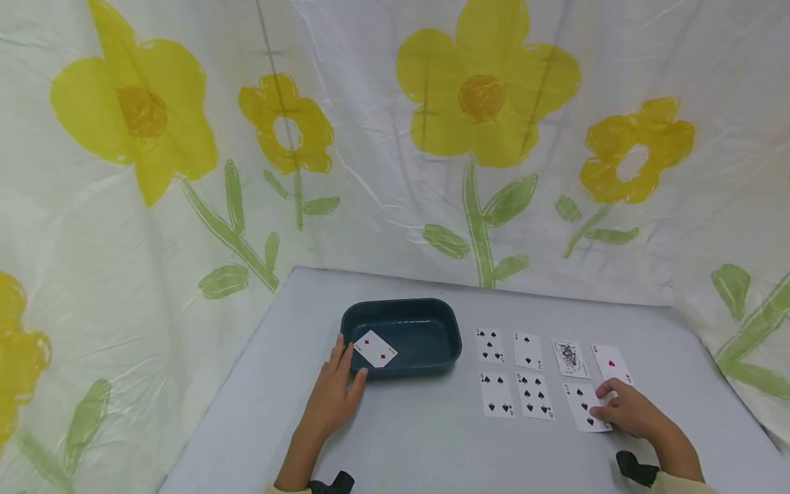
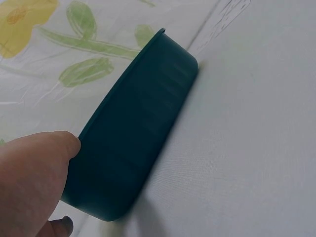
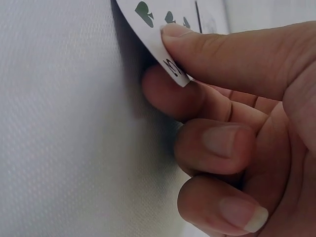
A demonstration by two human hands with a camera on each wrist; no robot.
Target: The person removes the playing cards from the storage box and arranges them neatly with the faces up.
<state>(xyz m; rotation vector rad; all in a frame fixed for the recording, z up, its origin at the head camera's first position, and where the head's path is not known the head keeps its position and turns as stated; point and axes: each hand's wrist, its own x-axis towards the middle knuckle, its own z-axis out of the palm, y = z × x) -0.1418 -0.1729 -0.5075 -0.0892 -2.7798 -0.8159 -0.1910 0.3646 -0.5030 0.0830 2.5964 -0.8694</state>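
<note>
My left hand point(image 1: 336, 391) rests at the near left corner of a dark teal tray point(image 1: 426, 370), fingers extended along its side. In the left wrist view the thumb point(image 2: 69, 143) touches the tray's rim. Inside the tray lies a two of diamonds point(image 1: 375, 348). At the right, my right hand point(image 1: 631, 409) pinches the near edge of a spade playing card point(image 1: 580, 405), apparently a three. The right wrist view shows that card's corner point(image 3: 153, 39) lifted between thumb and index finger, the other fingers curled. Just beyond it lies an ace of hearts point(image 1: 607, 355).
More cards lie face up in two rows right of the tray: a five point(image 1: 490, 345), two point(image 1: 528, 351), four point(image 1: 496, 394) and six of spades point(image 1: 535, 396), plus a joker point(image 1: 570, 358). The white table point(image 1: 432, 439) meets a flower-printed curtain point(image 1: 370, 206) behind.
</note>
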